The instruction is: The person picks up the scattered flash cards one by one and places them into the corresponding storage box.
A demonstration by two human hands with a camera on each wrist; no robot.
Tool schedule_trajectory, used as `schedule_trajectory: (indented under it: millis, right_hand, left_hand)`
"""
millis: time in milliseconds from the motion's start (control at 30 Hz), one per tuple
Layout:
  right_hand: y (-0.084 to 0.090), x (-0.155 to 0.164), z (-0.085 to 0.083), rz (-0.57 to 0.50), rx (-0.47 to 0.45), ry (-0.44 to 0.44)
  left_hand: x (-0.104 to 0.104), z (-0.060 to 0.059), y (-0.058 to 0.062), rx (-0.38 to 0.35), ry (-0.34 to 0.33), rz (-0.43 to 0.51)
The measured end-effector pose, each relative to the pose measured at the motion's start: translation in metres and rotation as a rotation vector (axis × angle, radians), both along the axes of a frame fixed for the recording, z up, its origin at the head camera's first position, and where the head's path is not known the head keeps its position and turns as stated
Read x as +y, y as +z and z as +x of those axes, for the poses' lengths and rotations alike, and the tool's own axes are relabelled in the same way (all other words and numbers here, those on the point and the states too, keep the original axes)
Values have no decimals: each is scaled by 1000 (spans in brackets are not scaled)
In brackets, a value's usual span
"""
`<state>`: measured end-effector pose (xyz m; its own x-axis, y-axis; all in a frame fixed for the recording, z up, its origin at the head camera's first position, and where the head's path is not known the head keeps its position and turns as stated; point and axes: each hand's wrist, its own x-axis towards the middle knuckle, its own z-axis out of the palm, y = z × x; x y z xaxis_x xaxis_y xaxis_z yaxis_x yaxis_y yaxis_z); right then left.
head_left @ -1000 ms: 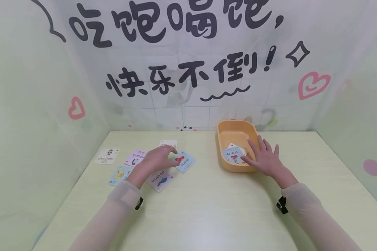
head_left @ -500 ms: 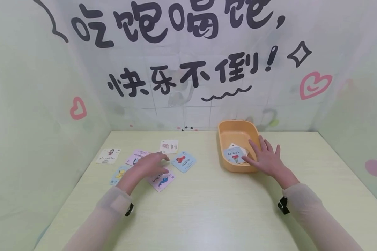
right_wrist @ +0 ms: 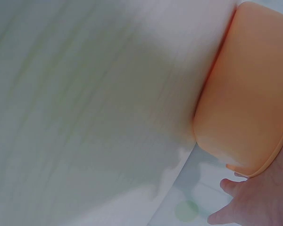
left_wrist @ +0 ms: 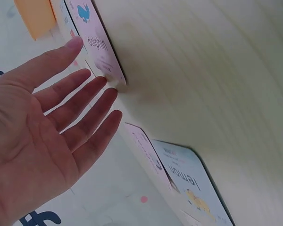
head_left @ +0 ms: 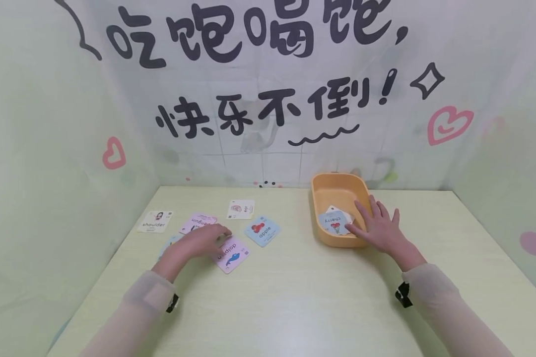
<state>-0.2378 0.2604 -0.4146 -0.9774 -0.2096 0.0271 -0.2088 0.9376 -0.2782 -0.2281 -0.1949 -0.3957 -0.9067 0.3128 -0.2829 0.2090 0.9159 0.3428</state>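
Observation:
In the head view my left hand (head_left: pixel 194 244) hovers palm down at the left edge of a purple dolphin card (head_left: pixel 235 256), its fingers relaxed and slightly bent. The left wrist view shows the fingertips close to that card, with nothing held. Partly covered by this hand are a purple penguin card (head_left: pixel 199 219) and a blue lemon card (left_wrist: pixel 191 172). My right hand (head_left: pixel 381 229) rests on the right rim of an orange bin (head_left: pixel 345 242), fingers spread and thumb reaching over the inside. In the bin, a blue cherry card (head_left: pixel 330 219) lies on a white card (head_left: pixel 349 216).
A blue apple card (head_left: pixel 262 231) and a white ear card (head_left: pixel 241 209) lie right of and behind the dolphin card. At the far left is a white shoulder card (head_left: pixel 155 221). Printed curtains (head_left: pixel 268 163) enclose the pale table (head_left: pixel 286 297) at the back and sides.
My left hand has moved left, from beside the apple card to the dolphin card, uncovering the ear card. The right hand stays on the bin's rim.

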Motion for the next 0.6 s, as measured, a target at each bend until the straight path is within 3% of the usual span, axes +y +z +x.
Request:
schedule_trajectory:
  millis: [267,433,600]
  right_hand:
    - [-1,1,0,-1,7,3]
    - [-2,2,-1,1,9,1]
    - [-2,1,-1,-4,7,4]
  left_hand:
    - [-7,5,3,-21,-45,-44]
    - [-6,3,0,-4,-92,-83]
    - [-2,1,-4,-37,-133,-114]
